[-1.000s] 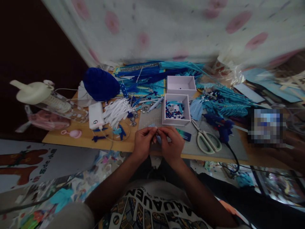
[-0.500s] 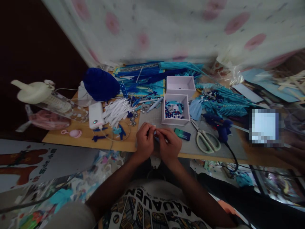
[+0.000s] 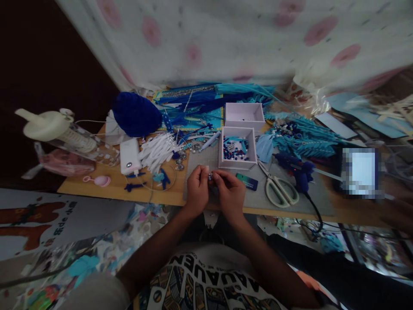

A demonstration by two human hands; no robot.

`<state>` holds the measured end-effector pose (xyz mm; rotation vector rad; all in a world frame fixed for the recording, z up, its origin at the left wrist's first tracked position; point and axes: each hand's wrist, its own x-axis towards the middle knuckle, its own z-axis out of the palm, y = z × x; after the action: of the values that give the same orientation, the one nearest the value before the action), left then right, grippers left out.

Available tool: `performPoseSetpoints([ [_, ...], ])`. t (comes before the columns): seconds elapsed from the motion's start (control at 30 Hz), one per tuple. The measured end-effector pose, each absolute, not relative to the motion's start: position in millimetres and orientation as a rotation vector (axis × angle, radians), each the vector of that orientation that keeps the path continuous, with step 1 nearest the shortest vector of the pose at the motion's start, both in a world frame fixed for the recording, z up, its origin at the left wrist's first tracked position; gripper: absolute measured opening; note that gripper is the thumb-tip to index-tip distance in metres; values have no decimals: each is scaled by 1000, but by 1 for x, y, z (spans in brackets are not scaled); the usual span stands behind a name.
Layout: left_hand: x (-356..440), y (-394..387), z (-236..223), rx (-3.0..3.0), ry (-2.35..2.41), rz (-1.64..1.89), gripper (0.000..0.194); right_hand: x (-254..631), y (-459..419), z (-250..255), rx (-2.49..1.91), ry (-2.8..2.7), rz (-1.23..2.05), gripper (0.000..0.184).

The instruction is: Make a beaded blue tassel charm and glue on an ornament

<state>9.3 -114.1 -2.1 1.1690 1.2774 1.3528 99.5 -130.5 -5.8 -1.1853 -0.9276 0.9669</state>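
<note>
Close together over the table's front edge, my left hand (image 3: 198,189) and my right hand (image 3: 230,191) pinch a small silvery piece (image 3: 210,176) between thumbs and fingertips. The fingers cover most of it, and its exact kind is too small to make out. Just beyond my hands stands a white box (image 3: 238,163) holding red, blue and silver beads (image 3: 234,150). A second white box (image 3: 244,113) sits behind it. Right of my right hand lies a green-blue card (image 3: 247,182), and past that, scissors (image 3: 282,191) with pale handles.
A blue glue gun (image 3: 301,172) rests at the right, its cord running off the edge. White pipe cleaners (image 3: 159,150), a power bank (image 3: 130,156) and a lidded bottle (image 3: 71,133) are at left. Blue pipe cleaners (image 3: 193,101) lie behind. A blurred-out screen (image 3: 359,172) is far right.
My fingers have shifted slightly around the small piece, and more of its silvery surface shows between the fingertips. The things on the table stay in place.
</note>
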Motion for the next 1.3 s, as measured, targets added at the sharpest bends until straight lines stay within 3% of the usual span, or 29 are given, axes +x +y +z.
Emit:
performPoseSetpoints([
  [0.5, 9, -113, -5, 1016, 1228, 1315, 51, 103, -128, -7, -1206, -866, 973, 21],
  [1.3, 4, -119, 4, 1171, 1137, 1264, 30, 104, -131, -2, -1255, -948, 859, 18],
])
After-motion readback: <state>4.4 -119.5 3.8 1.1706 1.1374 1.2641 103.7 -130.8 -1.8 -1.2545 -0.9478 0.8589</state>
